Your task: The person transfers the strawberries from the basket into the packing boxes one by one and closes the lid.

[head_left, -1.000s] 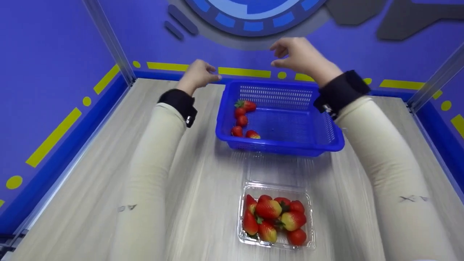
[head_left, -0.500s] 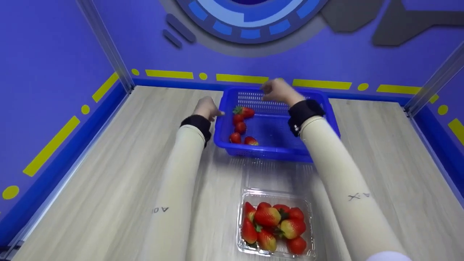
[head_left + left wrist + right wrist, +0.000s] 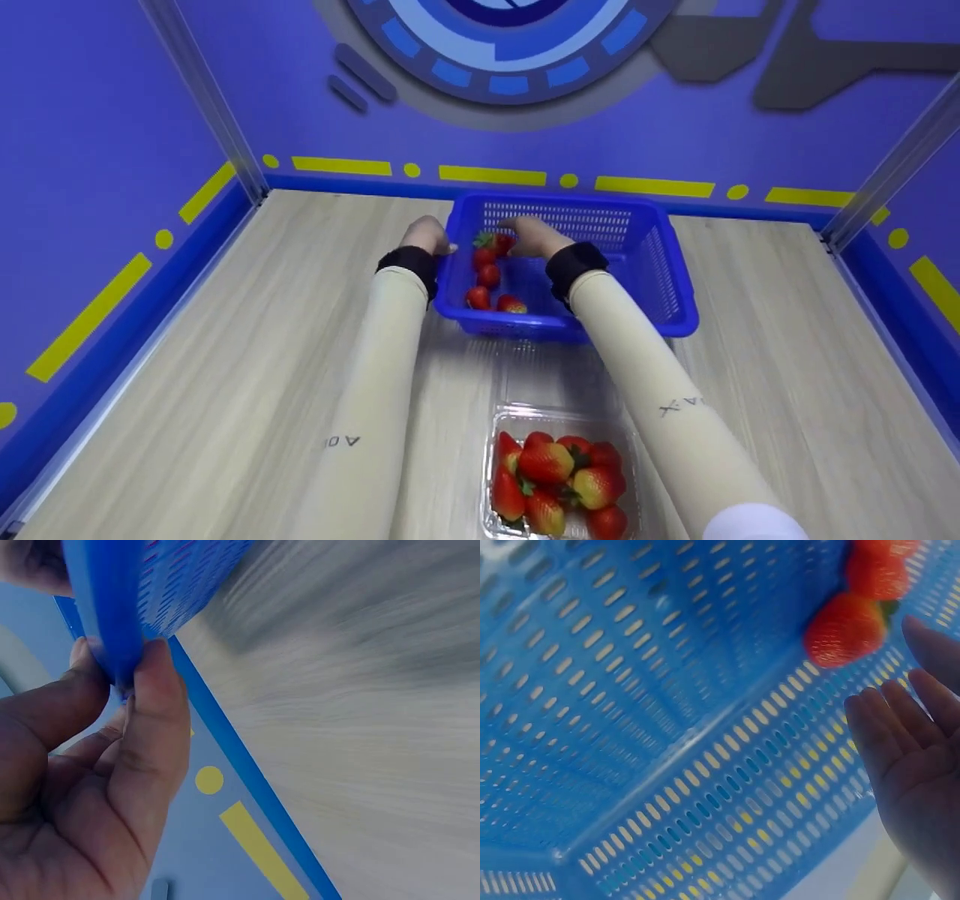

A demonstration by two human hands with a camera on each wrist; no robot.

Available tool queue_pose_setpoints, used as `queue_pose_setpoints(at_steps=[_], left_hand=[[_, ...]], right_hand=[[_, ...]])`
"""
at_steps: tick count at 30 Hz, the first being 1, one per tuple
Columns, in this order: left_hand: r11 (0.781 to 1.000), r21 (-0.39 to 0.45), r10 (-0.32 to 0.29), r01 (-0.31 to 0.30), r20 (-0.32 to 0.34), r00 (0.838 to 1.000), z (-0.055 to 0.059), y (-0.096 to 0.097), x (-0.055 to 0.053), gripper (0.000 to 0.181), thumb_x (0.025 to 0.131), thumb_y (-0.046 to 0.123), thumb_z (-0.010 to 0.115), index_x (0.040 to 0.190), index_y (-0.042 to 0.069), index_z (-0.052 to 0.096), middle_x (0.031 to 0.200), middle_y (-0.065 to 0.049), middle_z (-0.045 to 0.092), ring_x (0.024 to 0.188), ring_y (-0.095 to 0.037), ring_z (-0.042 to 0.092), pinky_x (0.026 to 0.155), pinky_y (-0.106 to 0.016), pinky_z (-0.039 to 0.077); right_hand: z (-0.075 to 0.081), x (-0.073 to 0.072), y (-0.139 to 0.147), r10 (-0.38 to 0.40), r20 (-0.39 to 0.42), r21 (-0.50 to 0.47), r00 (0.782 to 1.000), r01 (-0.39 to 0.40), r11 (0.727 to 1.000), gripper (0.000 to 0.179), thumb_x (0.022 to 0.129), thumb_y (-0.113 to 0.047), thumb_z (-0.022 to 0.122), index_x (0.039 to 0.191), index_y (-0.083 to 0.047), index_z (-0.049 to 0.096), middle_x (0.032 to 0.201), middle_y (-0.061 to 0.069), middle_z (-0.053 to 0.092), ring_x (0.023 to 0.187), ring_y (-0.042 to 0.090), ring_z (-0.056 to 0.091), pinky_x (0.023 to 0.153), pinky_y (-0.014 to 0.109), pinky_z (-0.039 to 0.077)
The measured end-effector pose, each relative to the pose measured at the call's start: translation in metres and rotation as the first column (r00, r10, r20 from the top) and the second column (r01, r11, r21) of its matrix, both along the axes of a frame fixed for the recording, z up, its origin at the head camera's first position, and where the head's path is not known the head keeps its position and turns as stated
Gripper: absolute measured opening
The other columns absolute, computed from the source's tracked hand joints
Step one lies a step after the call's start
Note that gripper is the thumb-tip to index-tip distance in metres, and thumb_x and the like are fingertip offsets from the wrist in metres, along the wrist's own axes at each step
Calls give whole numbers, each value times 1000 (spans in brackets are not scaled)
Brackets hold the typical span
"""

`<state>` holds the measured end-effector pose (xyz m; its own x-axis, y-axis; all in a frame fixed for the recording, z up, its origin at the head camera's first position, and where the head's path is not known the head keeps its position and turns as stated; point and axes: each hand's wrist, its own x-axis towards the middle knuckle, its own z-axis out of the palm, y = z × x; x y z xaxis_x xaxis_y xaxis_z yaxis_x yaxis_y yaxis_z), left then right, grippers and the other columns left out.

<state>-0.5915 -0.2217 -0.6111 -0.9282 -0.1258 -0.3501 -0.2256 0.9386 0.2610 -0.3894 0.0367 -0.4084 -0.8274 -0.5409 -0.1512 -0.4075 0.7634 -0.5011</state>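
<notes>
A blue plastic basket [image 3: 517, 322] stands near the back wall, with several strawberries [image 3: 488, 276] along its left side. The left hand [image 3: 426, 235] pinches the basket's left rim [image 3: 112, 615] between thumb and fingers, as the left wrist view shows. Inside the basket, the right hand [image 3: 534, 237] is close to the back-left strawberry [image 3: 504, 244], which has a green leafy top. From the right wrist view, its extended fingers appear just beside that strawberry [image 3: 844, 631], with nothing gripped.
A clear plastic clamshell box [image 3: 564, 414], holding several strawberries [image 3: 546, 462], lies open in front of the basket, its lid spread towards it. Blue panels [image 3: 360, 180] bound the wooden table [image 3: 322, 315] at the back and sides.
Both hands have come down from above the table. The left hand has taken hold of the basket's left rim; the right hand has moved left and down into the basket beside the strawberries.
</notes>
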Motion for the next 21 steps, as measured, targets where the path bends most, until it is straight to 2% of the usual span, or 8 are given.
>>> queue_pose_setpoints(at_steps=[3, 6, 8, 10, 12, 16, 19, 21], left_hand=[[999, -43, -14, 14, 15, 1000, -16, -5, -22, 70, 75, 66, 81, 115, 9, 73, 123, -5, 70, 118, -24, 64, 111, -39, 51], [996, -78, -43, 45, 21, 999, -12, 3, -24, 69, 77, 65, 80, 119, 10, 72, 130, -4, 68, 125, -25, 62, 114, -40, 48], [995, -87, -46, 47, 4, 999, -6, 11, -11, 65, 79, 61, 81, 119, 11, 73, 131, -5, 69, 127, -26, 62, 115, -40, 48], [996, -84, -34, 31, -33, 999, 12, 20, 12, 54, 81, 53, 81, 114, 11, 74, 129, -5, 70, 125, -25, 63, 113, -38, 49], [997, -83, -17, 12, -62, 998, 14, 21, 14, 48, 81, 50, 82, 108, 12, 75, 125, -5, 71, 122, -24, 65, 111, -37, 51], [998, -41, 37, -40, -73, 997, 56, 28, 56, 40, 84, 43, 81, 108, 11, 75, 125, -5, 72, 119, -22, 65, 108, -36, 52], [997, 21, 76, -75, -51, 996, 119, 41, 119, 36, 89, 34, 78, 114, 9, 74, 130, -6, 70, 120, -19, 64, 108, -33, 52], [997, 13, 77, -76, -68, 995, 143, 46, 143, 29, 90, 29, 76, 110, 9, 75, 125, -6, 72, 114, -18, 66, 102, -31, 54]], right_hand=[[-3, 0, -5, -41, 125, -56, 991, 48, 997, 55, 90, 9, 65, 144, -3, 56, 142, 19, 62, 137, 37, 55, 118, 48, 45], [-5, -2, -6, -69, 227, -60, 971, 85, 995, 52, 92, 8, 64, 141, -7, 58, 136, 16, 64, 131, 34, 57, 116, 49, 48], [-12, -2, -7, -92, 271, -46, 958, 109, 993, 45, 92, 8, 64, 134, -8, 63, 124, 12, 66, 120, 30, 60, 110, 42, 52], [-16, -4, -7, -124, 309, -31, 943, 140, 990, 34, 90, 9, 63, 119, -7, 69, 105, 8, 66, 102, 26, 61, 93, 35, 57], [-16, -6, -7, -148, 325, -12, 934, 161, 987, 25, 89, 10, 62, 105, -6, 71, 91, 5, 61, 87, 23, 56, 75, 30, 54], [-14, -3, -7, -162, 333, 2, 929, 171, 985, 21, 89, 10, 62, 99, -6, 71, 83, 4, 58, 80, 21, 54, 65, 27, 50], [-14, -1, -6, -167, 346, -7, 923, 180, 984, 17, 90, 6, 65, 99, -7, 71, 84, 5, 59, 80, 23, 56, 67, 27, 54], [-13, -1, -7, -167, 365, -19, 916, 186, 982, 16, 91, 5, 67, 100, -7, 71, 85, 6, 60, 80, 23, 56, 69, 28, 55]])
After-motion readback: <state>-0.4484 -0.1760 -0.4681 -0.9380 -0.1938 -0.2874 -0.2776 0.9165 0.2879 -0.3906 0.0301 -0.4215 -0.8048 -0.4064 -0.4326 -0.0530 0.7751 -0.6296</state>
